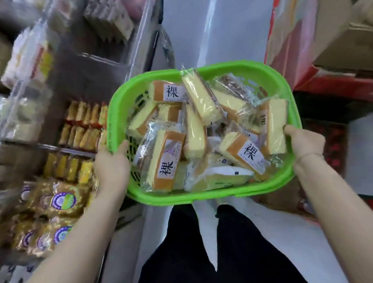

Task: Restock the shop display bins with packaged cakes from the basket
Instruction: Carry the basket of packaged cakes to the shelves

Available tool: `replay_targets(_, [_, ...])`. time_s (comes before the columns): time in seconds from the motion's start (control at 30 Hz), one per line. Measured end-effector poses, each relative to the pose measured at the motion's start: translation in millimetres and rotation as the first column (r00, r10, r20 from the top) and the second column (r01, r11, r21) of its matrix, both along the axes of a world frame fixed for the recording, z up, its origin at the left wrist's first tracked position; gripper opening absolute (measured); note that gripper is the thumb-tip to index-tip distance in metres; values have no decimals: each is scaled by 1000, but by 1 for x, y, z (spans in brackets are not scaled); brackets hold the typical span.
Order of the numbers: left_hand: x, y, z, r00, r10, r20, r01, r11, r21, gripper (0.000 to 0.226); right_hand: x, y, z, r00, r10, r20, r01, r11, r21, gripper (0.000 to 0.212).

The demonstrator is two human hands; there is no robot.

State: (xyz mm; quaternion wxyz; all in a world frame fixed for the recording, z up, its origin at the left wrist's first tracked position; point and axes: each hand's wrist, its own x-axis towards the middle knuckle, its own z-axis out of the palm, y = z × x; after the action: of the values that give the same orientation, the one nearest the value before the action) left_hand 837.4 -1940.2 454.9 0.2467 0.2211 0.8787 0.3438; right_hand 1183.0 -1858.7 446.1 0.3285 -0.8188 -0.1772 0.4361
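- left hand (111, 167) is wrapped round the left rim of the green plastic basket (210, 191), thumb hooked over the top edge
- right hand (304, 142) grips the right rim the same way, thumb inside touching a wrapped cake, so both hands are busy just carrying
- basket is held out in front over the aisle floor, tilted a little, slotted side walls, smooth glossy rim
- inside it's piled with packaged cakes (166, 161): soft-looking yellow sponge slices with a browned top, each in crinkly clear film with a white label, lying every which way
- display bins (78, 133) sit just left of the basket's left edge, clear rigid dividers, rows of similar slices standing on edge there, plus shiny gold round-label packs (63, 201) in the lower bin
- my read: restocking hasn't really started, basket looks basically full and nothing is in hand to place
- still to do: park the basket, then move the cakes over into the bins
- cardboard boxes (340, 28) stacked on the right
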Motion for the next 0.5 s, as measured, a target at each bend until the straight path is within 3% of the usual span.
replay_targets(0.13, [-8,69,-51,982,-167,-85,163,985,-52,28,-5,22,-53,993,-22,119,31,996,-79,16])
replay_targets(0.27, [-6,116,-129,971,-220,-97,207,969,-132,28,-9,55,-125,977,-33,213,66,986,-151,29])
replay_targets(0.37, [-8,140,-190,961,-247,-125,224,960,-169,33,-11,74,-181,966,-58,252,108,977,-186,37])
replay_targets(0.5, [-16,165,-285,953,-269,-138,244,954,-173,37,-16,88,-273,968,-121,219,160,972,-170,31])
